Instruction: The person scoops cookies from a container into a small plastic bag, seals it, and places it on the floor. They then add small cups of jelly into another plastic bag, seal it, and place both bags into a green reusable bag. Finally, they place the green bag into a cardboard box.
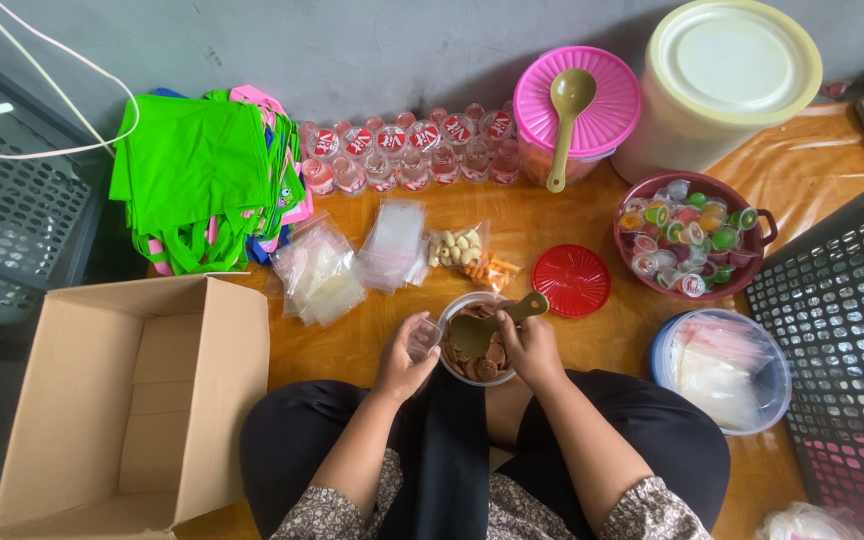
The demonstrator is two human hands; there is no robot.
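From the head view, the person sits cross-legged on an orange-brown vinyl floor [542, 225] with a round clear plastic jar of brown disc-shaped snacks [476, 355] just in front of the knees, near the middle of the picture. The right hand [530, 345] is closed around the handle of an olive-green plastic spoon [492, 322], whose bowl lies over the jar's mouth above the snacks. The left hand [404, 358] is curled around a small clear plastic bag [422, 338] held against the jar's left rim. The jar is open, and its snacks are flat, round and dark to reddish brown, piled loosely below the rim. A round red plastic lid [571, 281] lies flat just to the right of the jar, apart from it. To the left an open empty cardboard box [132, 400] stands close beside the left knee, leaving a narrow strip of floor between. On the right a lidded clear round tub [722, 370] and a dark plastic mesh basket [842, 330] hem that side. Ahead, some bare floor separates the jar from loose clear bags [352, 260] and a small filled snack bag [467, 255]; farther back lie green fabric bags [197, 180], a row of sealed water cups [407, 150], a pink-lidded jar [577, 110] and a maroon bowl of coloured jelly cups [692, 235].
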